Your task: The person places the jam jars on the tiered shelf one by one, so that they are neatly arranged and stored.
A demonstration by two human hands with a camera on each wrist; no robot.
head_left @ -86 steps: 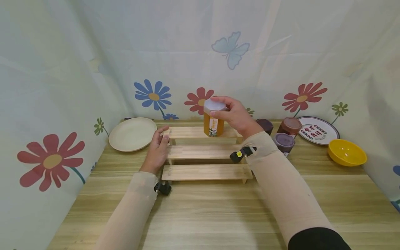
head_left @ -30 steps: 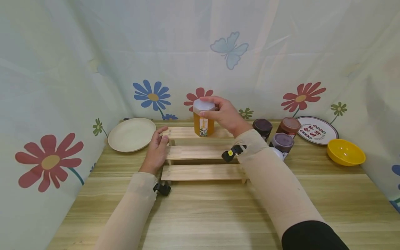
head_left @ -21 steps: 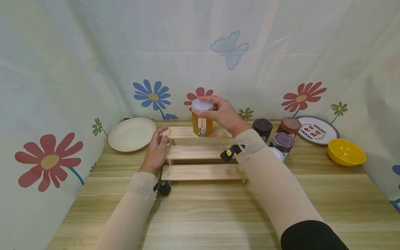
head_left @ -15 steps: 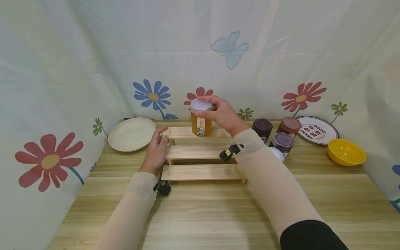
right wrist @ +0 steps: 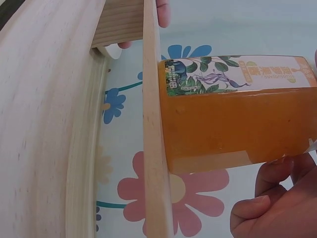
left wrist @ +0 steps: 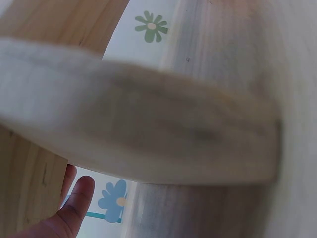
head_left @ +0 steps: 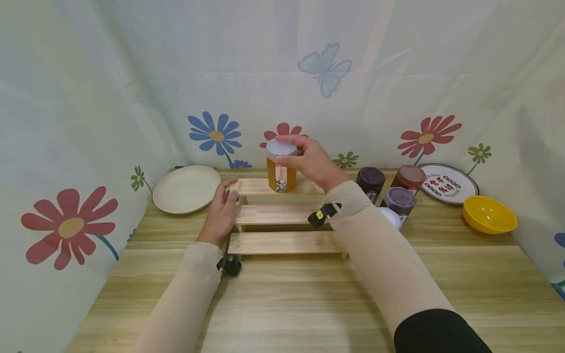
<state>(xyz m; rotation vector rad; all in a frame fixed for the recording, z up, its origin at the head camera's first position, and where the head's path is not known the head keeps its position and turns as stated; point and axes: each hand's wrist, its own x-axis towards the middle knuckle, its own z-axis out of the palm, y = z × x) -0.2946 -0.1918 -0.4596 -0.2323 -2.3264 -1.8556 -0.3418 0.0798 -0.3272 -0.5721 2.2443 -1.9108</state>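
Note:
A three-tier wooden display rack (head_left: 287, 242) stands on the table. My right hand (head_left: 311, 161) grips the white lid of a jar of amber honey (head_left: 281, 172), thumb in front and fingers across the top. The jar is upright, its base on the top shelf; in the right wrist view the jar's bottom (right wrist: 166, 129) meets the board. My left hand (head_left: 222, 213) holds the left end of the top shelf. The left wrist view shows its thumb (left wrist: 79, 201) beside the wood, with the other fingers mostly hidden behind it.
Right of the rack stand two dark-lidded jars (head_left: 371, 181) (head_left: 399, 200), a red-brown jar (head_left: 409, 179) and a white-topped item (head_left: 390, 216) partly behind my sleeve. Farther right are a patterned plate (head_left: 449, 184) and yellow bowl (head_left: 489, 215). A cream plate (head_left: 186, 190) lies left.
My right hand has moved the honey jar leftward along the top shelf, from right of the middle to nearer the left end. The left hand has stayed on the rack.

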